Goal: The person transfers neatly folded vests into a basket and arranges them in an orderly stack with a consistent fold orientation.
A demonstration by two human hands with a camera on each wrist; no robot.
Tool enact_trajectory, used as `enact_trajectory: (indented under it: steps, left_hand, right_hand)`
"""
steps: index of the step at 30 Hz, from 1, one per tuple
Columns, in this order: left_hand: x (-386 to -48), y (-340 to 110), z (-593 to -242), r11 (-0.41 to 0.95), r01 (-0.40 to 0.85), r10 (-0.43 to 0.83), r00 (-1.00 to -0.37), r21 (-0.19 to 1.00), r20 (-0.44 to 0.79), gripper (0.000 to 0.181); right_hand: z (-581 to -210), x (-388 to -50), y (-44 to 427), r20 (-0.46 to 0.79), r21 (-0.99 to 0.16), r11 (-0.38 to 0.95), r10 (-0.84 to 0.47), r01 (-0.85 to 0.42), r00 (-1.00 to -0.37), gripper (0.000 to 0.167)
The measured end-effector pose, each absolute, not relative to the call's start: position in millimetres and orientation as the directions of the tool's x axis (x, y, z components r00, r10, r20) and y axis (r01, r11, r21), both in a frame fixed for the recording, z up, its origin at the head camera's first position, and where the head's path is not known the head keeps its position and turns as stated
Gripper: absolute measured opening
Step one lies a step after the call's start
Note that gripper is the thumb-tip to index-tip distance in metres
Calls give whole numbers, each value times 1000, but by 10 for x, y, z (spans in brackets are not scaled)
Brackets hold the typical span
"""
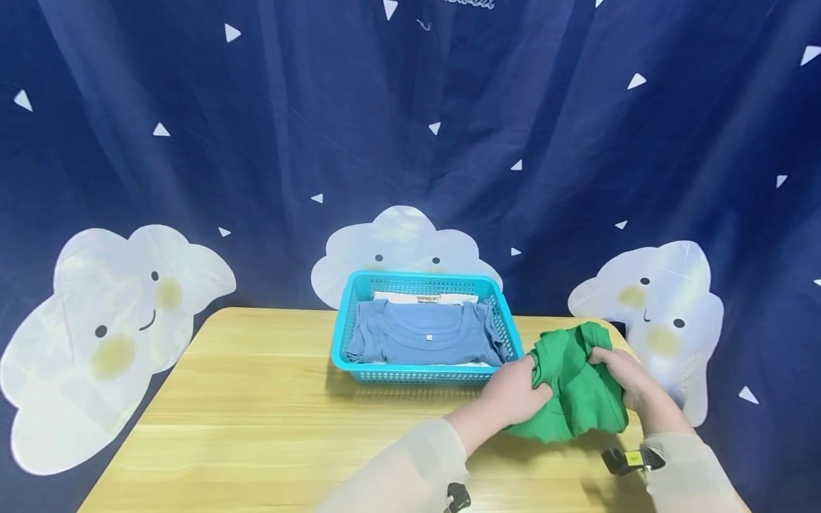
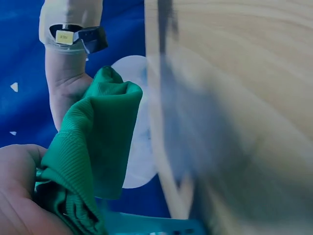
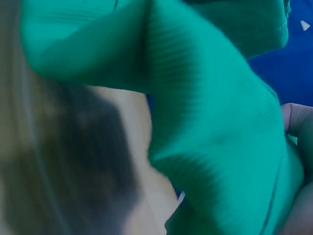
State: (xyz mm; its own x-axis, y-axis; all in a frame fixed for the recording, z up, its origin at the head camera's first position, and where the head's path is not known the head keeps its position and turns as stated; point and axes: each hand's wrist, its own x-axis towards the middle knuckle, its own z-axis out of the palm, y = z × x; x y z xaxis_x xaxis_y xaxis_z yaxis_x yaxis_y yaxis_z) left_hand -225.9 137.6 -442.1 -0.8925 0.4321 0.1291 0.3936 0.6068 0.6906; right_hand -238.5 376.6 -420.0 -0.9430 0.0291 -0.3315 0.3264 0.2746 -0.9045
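A green garment of ribbed cloth [image 1: 571, 388] hangs bunched between my two hands, above the right part of the table. My left hand [image 1: 518, 393] grips its left side, beside the basket's front right corner. On the other side, my right hand [image 1: 625, 374] pinches the cloth near its upper right. In the left wrist view the green cloth [image 2: 105, 132] stretches in folds from one hand to the other. Close up in the right wrist view, the cloth [image 3: 210, 112] covers much of the frame and hides most of the fingers.
A turquoise plastic basket [image 1: 417, 374] stands at the table's back middle. Inside lies a folded blue shirt [image 1: 430, 335], with a white printed cloth [image 1: 423, 298] behind it. The wooden table [image 1: 256, 406] ends at a dark blue curtain [image 1: 385, 142] with clouds.
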Motion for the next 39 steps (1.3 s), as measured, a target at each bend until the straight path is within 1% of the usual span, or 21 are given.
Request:
enact_trajectory:
  steps: [4,9,12,15,19,21,24,26,31,34,39]
  left_hand:
    - [-2252,1322,-4278,576,416,442,-883,704,160,39]
    - [-2275,1233,-4130,542,406,430,-886,736,172,40]
    - [-2304,1186,-4081,524,394,416,-892,755,177,38]
    - [-2338,1138,-4055,502,382,398,-899,776,185,35]
    - [-2399,1054,-4038,454,368,379,-904,811,198,25]
    - [-2432,1004,-4029,432,359,365,-908,828,204,21]
    - [-2473,919,-4007,410,344,349,-915,844,204,18]
    - [-2496,859,-3981,397,333,336,-920,855,202,17]
    - [-2571,711,-3933,360,322,311,-926,876,213,17]
    - [-2642,617,-3929,353,325,288,-930,877,229,15]
    - [-2737,463,-3921,359,319,254,-938,877,237,17]
  right_hand:
    - [-4077,-2389,3737,-329,-919,235,-11,317,-944,13]
    - [-3940,-2438,3644,-311,-932,216,-65,291,-948,14]
    - [-3891,-2480,3583,-291,-939,208,-66,272,-954,14]
    - [-3871,-2528,3530,-268,-947,195,-47,254,-962,10]
    - [-3834,-2587,3441,-244,-954,179,-9,238,-970,6]
    - [-3797,-2608,3383,-242,-955,177,-4,237,-970,5]
    - [-3746,-2637,3307,-251,-957,156,-26,244,-968,9]
    - [-3724,-2663,3270,-263,-958,135,-60,254,-963,11]
    - [-3742,-2754,3186,-278,-960,0,-139,280,-950,13]
    - [-3749,-2800,3114,-272,-955,-75,-157,286,-949,15]
    - [-3724,-2863,2988,-284,-942,-136,-157,305,-946,16]
